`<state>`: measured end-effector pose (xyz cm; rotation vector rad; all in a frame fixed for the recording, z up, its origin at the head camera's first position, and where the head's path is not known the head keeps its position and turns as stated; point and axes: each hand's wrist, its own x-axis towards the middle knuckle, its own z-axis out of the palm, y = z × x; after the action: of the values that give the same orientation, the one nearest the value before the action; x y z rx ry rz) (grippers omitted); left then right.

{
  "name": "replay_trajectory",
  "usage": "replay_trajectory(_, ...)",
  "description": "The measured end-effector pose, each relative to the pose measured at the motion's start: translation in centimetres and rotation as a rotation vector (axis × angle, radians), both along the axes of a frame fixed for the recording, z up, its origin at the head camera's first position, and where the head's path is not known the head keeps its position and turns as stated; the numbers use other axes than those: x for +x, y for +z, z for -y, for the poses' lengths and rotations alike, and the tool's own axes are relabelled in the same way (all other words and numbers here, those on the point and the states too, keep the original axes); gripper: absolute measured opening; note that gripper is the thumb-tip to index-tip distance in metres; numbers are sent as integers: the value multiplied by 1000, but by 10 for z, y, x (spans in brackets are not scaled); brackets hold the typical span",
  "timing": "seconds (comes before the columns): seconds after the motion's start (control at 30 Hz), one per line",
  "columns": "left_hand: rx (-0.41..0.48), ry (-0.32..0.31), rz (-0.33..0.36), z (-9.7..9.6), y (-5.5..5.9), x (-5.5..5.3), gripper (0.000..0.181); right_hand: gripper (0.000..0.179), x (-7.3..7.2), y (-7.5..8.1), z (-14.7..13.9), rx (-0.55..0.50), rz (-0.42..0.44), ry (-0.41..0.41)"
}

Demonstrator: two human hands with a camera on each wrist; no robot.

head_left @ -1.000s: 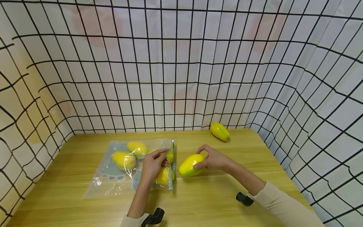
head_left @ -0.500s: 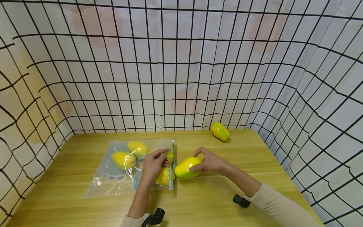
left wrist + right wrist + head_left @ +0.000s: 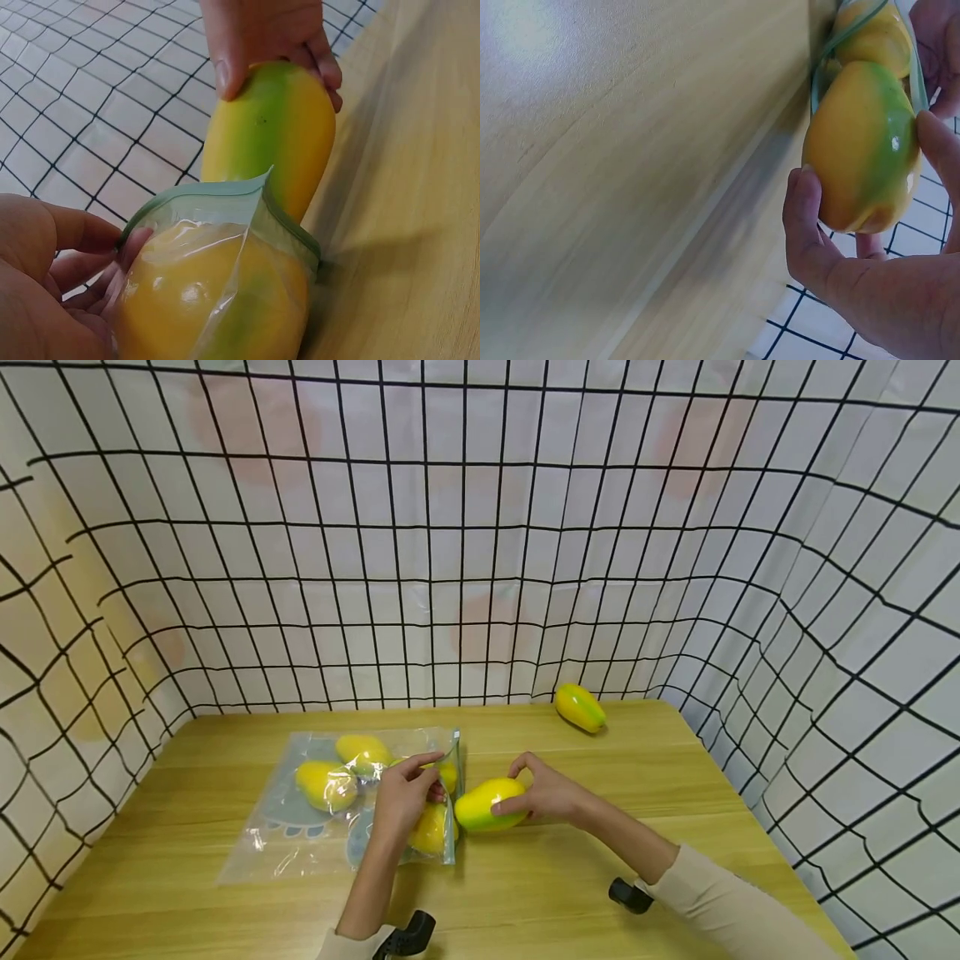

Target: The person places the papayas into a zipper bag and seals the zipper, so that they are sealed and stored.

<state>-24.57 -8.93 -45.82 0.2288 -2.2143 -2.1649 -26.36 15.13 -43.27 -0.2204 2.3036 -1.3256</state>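
A glossy yellow papaya (image 3: 486,807) with green streaks is held between the thumb and fingers of my right hand (image 3: 551,795). Its front end sits right at the mouth of a clear zip bag (image 3: 300,862), as the left wrist view shows on the papaya (image 3: 274,127). My left hand (image 3: 402,799) pinches the bag's green-edged opening and keeps it parted. Several yellow fruits lie inside the bag, among them one (image 3: 202,300) just behind the opening. Part of the fruits there is hidden by my left hand.
Another yellow-green papaya (image 3: 580,707) lies at the back right of the wooden table (image 3: 600,893). A white wall sheet behind black grid mesh (image 3: 480,552) encloses the back and both sides.
My right hand has carried the papaya leftward, from a gap beside the bag up to its opening. My left hand and the bag have stayed almost still.
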Motion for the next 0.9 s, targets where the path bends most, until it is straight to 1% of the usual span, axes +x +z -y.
replay_trajectory(0.23,-11,5,1,1,-1,-1,27,61,-1,-3,7,-30,-3,2)
replay_trajectory(0.53,-9,13,-21,1,2,0,27,63,0,-7,14,-56,20,-4)
replay_trajectory(0.73,-7,22,-28,0,4,2,27,63,1,-11,20,-65,28,-7)
replay_trajectory(0.9,-5,21,-31,-1,5,2,27,63,2,-10,25,-51,24,-22)
